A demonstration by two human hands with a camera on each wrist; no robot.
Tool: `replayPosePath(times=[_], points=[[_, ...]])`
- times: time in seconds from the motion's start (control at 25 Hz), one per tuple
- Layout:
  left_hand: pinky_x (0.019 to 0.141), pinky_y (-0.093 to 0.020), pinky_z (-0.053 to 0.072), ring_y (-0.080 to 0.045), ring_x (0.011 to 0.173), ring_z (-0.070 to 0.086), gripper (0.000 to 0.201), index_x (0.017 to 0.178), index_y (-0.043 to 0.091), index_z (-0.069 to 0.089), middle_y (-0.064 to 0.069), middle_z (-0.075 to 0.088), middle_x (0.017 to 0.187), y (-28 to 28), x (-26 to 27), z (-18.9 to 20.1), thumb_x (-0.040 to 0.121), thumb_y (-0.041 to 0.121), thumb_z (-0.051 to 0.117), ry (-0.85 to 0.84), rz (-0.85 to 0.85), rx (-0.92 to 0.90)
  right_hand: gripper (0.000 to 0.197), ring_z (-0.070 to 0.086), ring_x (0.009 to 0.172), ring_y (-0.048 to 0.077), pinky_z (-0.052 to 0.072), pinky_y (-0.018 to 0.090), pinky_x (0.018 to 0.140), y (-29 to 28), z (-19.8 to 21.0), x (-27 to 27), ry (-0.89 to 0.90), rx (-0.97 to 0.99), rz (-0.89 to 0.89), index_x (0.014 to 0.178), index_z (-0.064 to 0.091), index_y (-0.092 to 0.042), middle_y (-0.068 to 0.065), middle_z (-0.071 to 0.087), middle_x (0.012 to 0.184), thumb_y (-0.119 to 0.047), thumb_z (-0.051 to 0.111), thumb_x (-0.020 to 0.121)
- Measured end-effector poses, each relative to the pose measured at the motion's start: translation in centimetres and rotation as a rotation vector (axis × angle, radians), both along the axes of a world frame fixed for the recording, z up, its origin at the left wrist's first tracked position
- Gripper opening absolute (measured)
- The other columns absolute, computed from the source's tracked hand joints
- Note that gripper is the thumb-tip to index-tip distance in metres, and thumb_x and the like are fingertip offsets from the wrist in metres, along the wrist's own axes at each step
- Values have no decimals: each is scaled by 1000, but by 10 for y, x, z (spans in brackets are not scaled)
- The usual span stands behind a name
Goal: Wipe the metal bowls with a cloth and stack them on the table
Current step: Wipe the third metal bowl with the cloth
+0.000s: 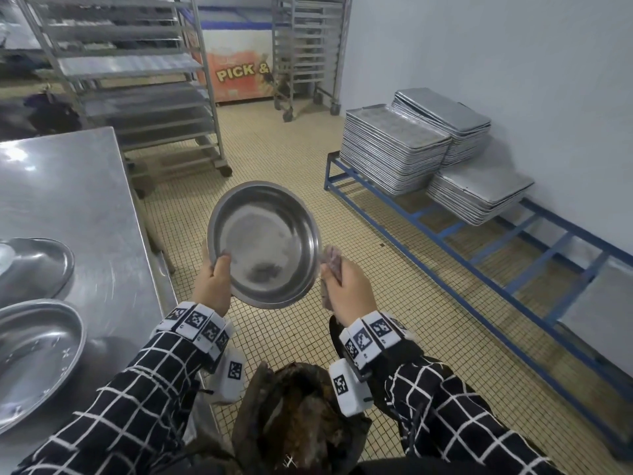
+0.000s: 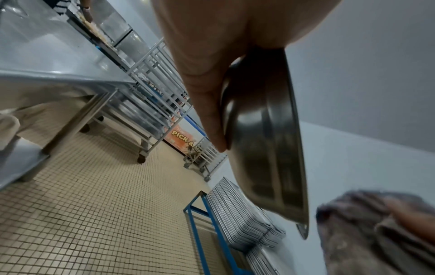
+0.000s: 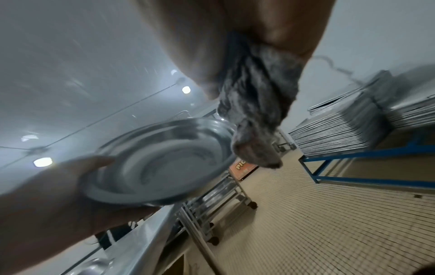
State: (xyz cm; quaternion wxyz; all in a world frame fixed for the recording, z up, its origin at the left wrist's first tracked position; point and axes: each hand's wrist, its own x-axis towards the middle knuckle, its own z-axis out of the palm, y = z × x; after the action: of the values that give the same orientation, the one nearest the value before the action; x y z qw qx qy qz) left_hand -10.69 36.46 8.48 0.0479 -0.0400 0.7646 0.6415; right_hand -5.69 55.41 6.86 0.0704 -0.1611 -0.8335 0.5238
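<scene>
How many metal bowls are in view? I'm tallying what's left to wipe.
3: one bowl held in the left hand, two on the table; more may lie off-frame.

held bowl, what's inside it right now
Only the left hand's thumb over the rim of the metal bowl and dull smears; the cloth stays outside. Its underside is hidden.

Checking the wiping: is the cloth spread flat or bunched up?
Bunched: the cloth sits crumpled in the right hand.
</scene>
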Motion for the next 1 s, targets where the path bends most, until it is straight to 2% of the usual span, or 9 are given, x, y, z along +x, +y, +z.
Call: replayPosePath(times=[0.16,0.28,0.36,0.48,0.6,0.68,0.76,0.84,1.0], points=[[93,-24,41,-20,108,58,57,138,7,41,-7,61,117,6,2,4,98,47,30,32,-140,2,30,60,102,11,51,30,91,-47,13,2,97,73,277,119,51,-19,-3,60,113,-39,44,97],[76,-23,57,-21,88,69,56,132,1,42,-11,72,94,7,-4,10,98,45,32,29,-219,120,34,61,97,13,51,30,86,-68,1,13,177,175,509,126,47,-26,-4,62,108,-44,36,99],[69,-8,49,-11,92,65,49,135,9,41,-1,68,104,4,-7,21,98,42,34,47,-158,100,36,60,89,17,51,34,80,-54,-10,16,154,390,559,126,46,-24,-1,61,101,-45,34,100],[66,-6,48,-5,96,60,57,146,14,31,1,56,122,-4,-7,21,97,42,37,50,-128,93,46,49,121,19,40,33,104,-20,-21,13,34,799,600,137,46,-22,1,54,132,-45,33,100],[64,5,38,-1,102,54,55,147,10,27,3,52,128,1,-3,14,100,38,31,63,-130,46,46,34,137,16,21,26,113,-17,-16,10,87,612,463,143,40,-20,0,43,146,-40,35,101],[72,6,33,8,104,51,54,144,9,31,11,54,120,5,-1,14,100,40,29,112,-145,25,45,47,123,12,34,25,106,-42,-9,10,141,359,425,139,43,-21,0,50,139,-43,35,100],[95,-8,36,-1,119,49,63,145,10,30,7,53,128,7,-4,16,96,50,31,144,-141,28,43,53,111,9,43,27,96,-67,-9,12,196,291,492,135,42,-23,1,53,132,-45,34,99],[106,-27,39,-15,127,46,68,148,15,27,-1,48,139,4,-10,17,92,55,33,166,-139,41,50,47,124,11,39,28,103,-70,-15,13,253,369,537,144,32,-28,-3,45,143,-50,28,99],[76,-14,52,-3,101,62,48,139,16,39,0,59,121,-11,-20,26,98,41,37,125,-169,99,51,25,142,14,13,40,119,-25,-27,5,168,872,578,145,35,-27,-5,39,149,-49,22,100]])
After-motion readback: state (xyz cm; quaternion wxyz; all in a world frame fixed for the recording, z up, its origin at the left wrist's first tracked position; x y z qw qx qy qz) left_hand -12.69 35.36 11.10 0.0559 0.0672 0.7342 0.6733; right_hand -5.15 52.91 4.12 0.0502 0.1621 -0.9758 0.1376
